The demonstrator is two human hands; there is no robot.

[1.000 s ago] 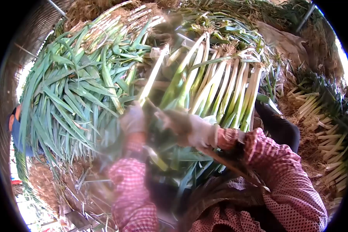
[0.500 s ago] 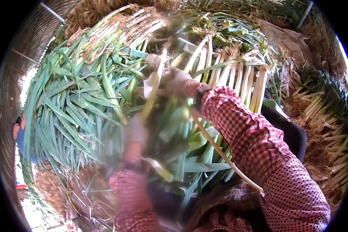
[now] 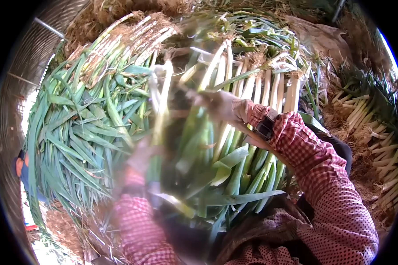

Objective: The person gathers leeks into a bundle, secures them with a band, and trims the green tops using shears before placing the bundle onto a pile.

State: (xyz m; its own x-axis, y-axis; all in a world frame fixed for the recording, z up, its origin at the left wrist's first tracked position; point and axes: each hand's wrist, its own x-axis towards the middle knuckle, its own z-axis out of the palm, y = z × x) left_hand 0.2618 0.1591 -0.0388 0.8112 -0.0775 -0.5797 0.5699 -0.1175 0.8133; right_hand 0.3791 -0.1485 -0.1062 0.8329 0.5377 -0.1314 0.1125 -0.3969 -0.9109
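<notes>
My left hand [image 3: 142, 154], gloved and blurred, is closed around the green part of a leek [image 3: 162, 99] held upright with its pale shaft up. To the right of that shaft, my gloved right hand [image 3: 223, 105] reaches over a row of leeks [image 3: 272, 90] with white shafts; its fingers are smeared by motion. A long pale strip [image 3: 269, 148] runs from under this hand along the forearm. I cannot tell whether the right fingers grip it. Loose green leaves [image 3: 230, 165] lie below the hands, over my lap.
A large heap of leeks [image 3: 82, 119] with roots and long green leaves lies on the left. More trimmed leeks [image 3: 362, 115] are lined up at the far right, beside brown root scraps [image 3: 360, 163]. A brown sheet [image 3: 316, 33] lies at the back right. Another person's hand [image 3: 19, 167] shows at the left edge.
My right hand has moved right and down, away from the held leek. That leek has shifted slightly left with my left hand, and the pale strip has swung up toward my right forearm.
</notes>
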